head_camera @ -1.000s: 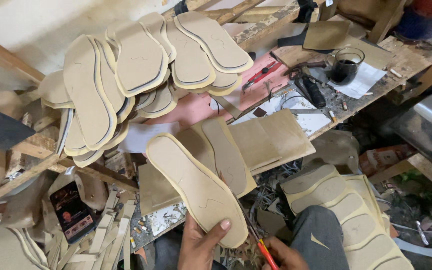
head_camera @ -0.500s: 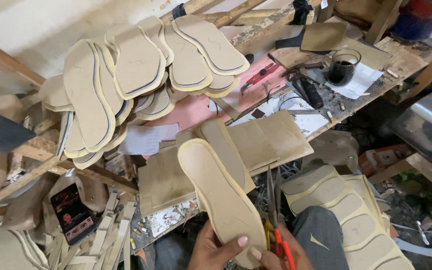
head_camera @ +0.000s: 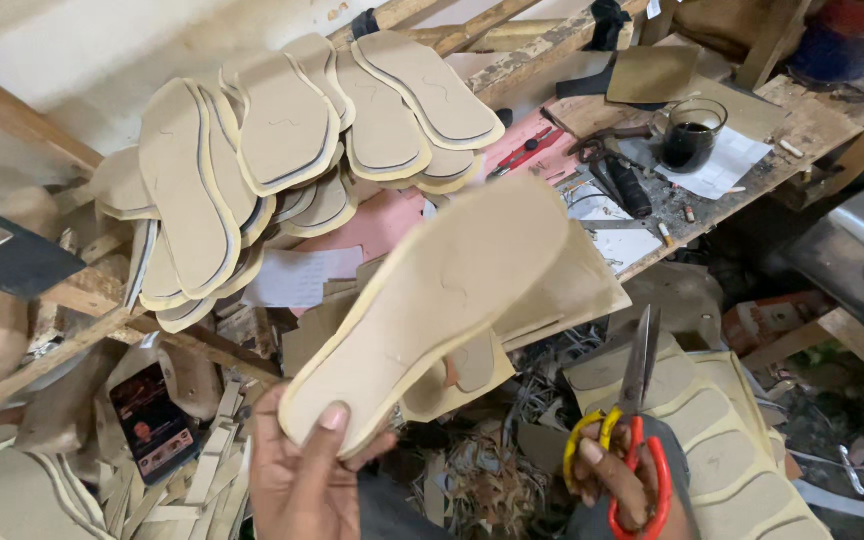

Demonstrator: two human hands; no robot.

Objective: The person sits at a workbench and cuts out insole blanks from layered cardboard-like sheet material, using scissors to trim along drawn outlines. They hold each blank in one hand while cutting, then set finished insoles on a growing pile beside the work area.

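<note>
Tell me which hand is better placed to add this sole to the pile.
Left. The left hand already pinches the tan shoe sole by its end; the right hand is occupied with scissors.

My left hand (head_camera: 302,480) is cut off by the bottom edge, and so is my right hand (head_camera: 617,490), whose fingers hide part of the scissors (head_camera: 632,430) handles. The sole (head_camera: 432,310) I hold covers the cut pieces lying behind it. At far right, the blue container (head_camera: 847,40) runs out of frame.
</note>
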